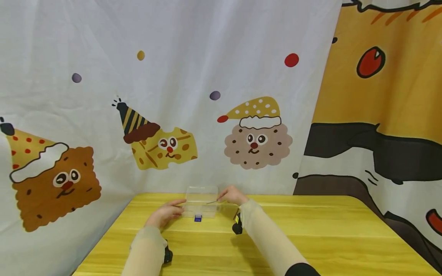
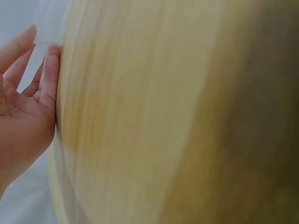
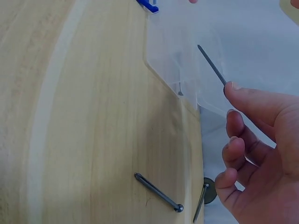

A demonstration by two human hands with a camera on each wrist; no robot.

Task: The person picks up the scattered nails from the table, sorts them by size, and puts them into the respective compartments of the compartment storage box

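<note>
nearest in the head view, the two pale sleeves, left sleeve (image 1: 143, 251) and right sleeve (image 1: 274, 237), reach in over the yellow wood-grain table (image 1: 338, 226), a dark device at each wrist. past the cuffs, the left hand (image 1: 165, 214) has its fingers fairly straight and spread, tips touching the left end of a clear plastic box (image 1: 210, 212); the left wrist view shows the palm side and just one corner of that box. the right hand (image 1: 233, 195) pinches a thin dark nail (image 3: 211, 64) between thumb and finger, a narrow grip, the other fingers loosely bent. from the head the nail is only a fine line above the box; the right wrist view shows its tip pointing away from the hand.

that same wrist view also gives a loose nail (image 3: 158, 192) with a rounded head lying on the table, and near it another nail (image 3: 200, 205) beside a dark disc (image 3: 210, 190); whether those two are joined i cannot tell.

the box lies toward the far edge, its blue latch (image 1: 198, 218) facing the person. only the head view shows clearly that its lid (image 1: 202, 193) stands raised at the back. behind hangs a white curtain (image 1: 193, 38) printed with cartoon biscuits and cheese in party hats.
</note>
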